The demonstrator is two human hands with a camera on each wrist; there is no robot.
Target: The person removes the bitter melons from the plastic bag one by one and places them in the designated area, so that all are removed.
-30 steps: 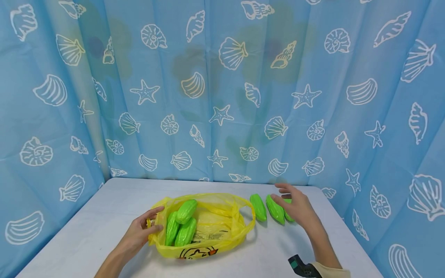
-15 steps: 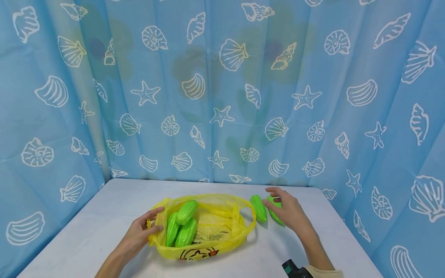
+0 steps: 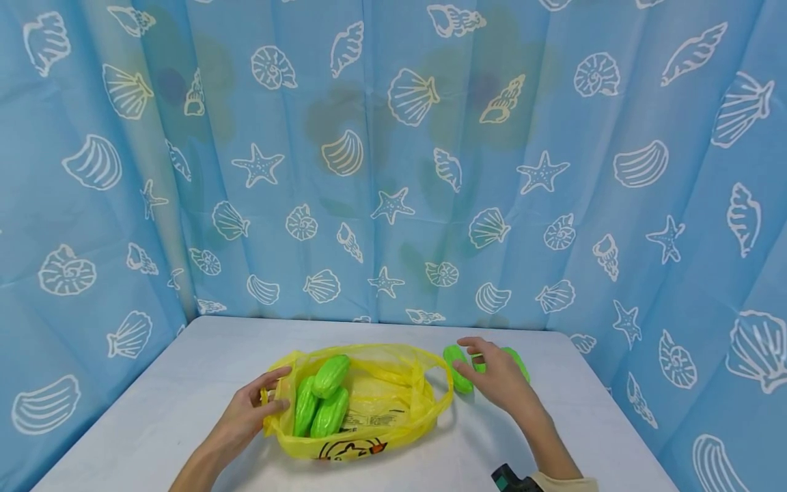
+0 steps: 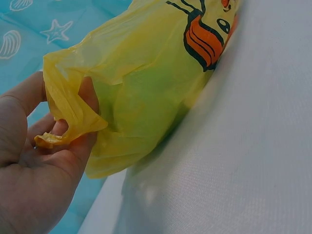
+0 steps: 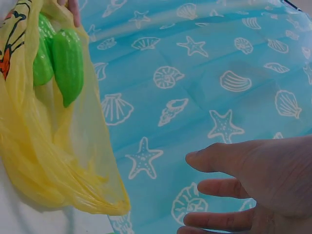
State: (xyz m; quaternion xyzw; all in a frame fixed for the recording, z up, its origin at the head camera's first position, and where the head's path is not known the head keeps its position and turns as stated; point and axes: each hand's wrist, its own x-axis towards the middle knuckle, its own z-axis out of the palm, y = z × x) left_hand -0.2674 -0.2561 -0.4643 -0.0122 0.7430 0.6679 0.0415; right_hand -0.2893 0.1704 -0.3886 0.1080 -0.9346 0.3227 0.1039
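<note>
A yellow plastic bag (image 3: pixel 412 432) lies on the table with its mouth spread wide. My left hand (image 3: pixel 251 403) holds its left edge; in the left wrist view the gathered plastic (image 4: pixel 73 100) passes between thumb and fingers. Inside, at the left end, three green ridged bitter melons (image 3: pixel 330 374) are heaped together. More bitter melons lie on the table right of the bag, one beside its handle (image 3: pixel 458 376) and another (image 3: pixel 518 362) further right. Above them hovers my right hand (image 3: pixel 496 381), fingers apart and holding nothing, partly hiding the middle one.
White cloth covers the table (image 3: pixel 203 355). A blue curtain (image 3: pixel 393 164) printed with shells and starfish surrounds the back and sides. A dark wrist strap (image 3: pixel 515 480) and a beige sleeve (image 3: pixel 565 484) show on the right arm.
My right hand has moved left and slightly nearer, from above the rightmost bitter melons toward the one beside the bag, uncovering the right one. The left hand and bag stay put.
</note>
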